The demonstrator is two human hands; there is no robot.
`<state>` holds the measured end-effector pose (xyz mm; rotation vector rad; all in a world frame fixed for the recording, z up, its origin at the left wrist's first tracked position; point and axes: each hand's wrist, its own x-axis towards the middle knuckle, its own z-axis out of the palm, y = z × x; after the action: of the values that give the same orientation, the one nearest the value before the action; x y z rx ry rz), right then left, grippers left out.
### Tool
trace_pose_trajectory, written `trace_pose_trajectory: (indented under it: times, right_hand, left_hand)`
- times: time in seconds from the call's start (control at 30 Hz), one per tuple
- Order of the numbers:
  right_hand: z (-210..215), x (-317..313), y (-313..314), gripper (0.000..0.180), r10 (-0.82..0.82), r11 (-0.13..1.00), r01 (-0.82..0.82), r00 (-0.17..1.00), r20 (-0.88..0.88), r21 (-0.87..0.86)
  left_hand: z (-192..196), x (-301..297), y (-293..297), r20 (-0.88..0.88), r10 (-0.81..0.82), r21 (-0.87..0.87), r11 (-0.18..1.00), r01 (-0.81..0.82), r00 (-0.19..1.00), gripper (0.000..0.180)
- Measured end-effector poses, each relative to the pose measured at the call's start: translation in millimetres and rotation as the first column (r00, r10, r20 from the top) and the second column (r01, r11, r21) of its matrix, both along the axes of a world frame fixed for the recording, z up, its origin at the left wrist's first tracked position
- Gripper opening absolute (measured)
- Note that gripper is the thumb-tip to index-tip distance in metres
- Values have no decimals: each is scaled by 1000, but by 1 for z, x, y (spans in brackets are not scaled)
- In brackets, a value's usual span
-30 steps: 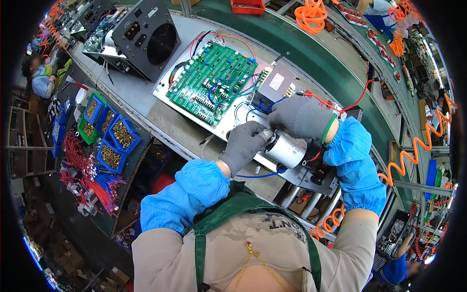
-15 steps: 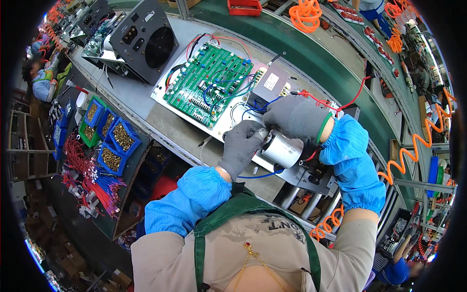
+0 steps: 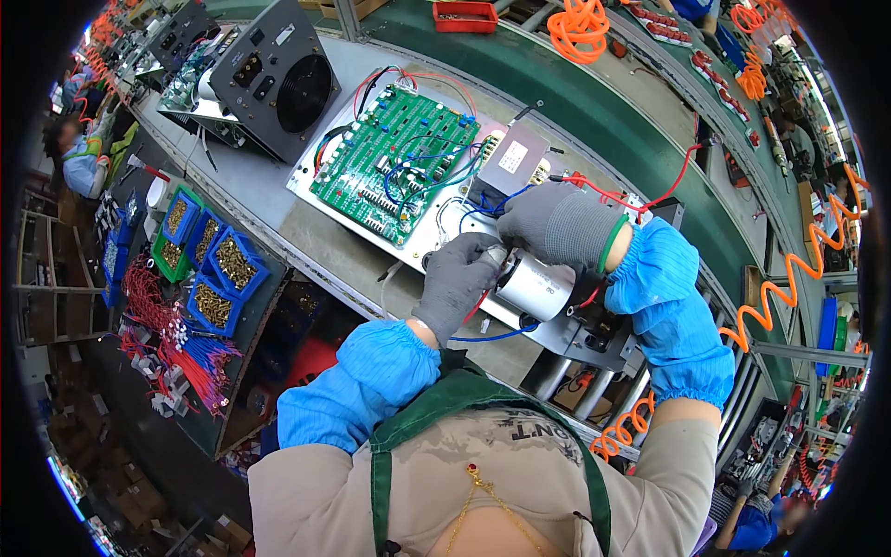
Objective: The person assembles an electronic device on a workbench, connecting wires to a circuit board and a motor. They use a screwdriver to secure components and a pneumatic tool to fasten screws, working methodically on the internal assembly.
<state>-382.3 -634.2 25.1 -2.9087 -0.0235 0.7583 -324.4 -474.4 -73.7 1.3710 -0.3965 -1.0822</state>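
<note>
The left hand [image 3: 458, 278], gray-gloved, has its fingers drawn narrow at the left end of a silver cylindrical capacitor [image 3: 535, 286]; their grip is unclear. The capacitor lies just below the right hand [image 3: 561, 223], whose fingers bend inward, tips hidden, so I cannot tell what they hold. Beyond are a boxy transformer [image 3: 509, 167] and a green circuit board [image 3: 394, 162] on a pale metal plate [image 3: 306, 178]. The plate rests on a gray worktop [image 3: 320, 227]; farther off run a green belt [image 3: 640, 139] and orange coiled hoses [image 3: 578, 32].
</note>
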Motion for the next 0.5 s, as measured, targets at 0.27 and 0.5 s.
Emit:
trace_pose_trajectory:
  times: [0.27, 0.5]
  right_hand:
    - [-3, 1, -2, 22, 28, 1000, -28, 1000, -12, 5]
    - [-4, 0, -3, 22, 15, 1000, -15, 1000, -24, -12]
  left_hand:
    - [4, 5, 3, -8, -81, -20, 997, 81, 997, 31]
    - [4, -3, 5, 14, -40, -145, 989, 41, 999, 34]
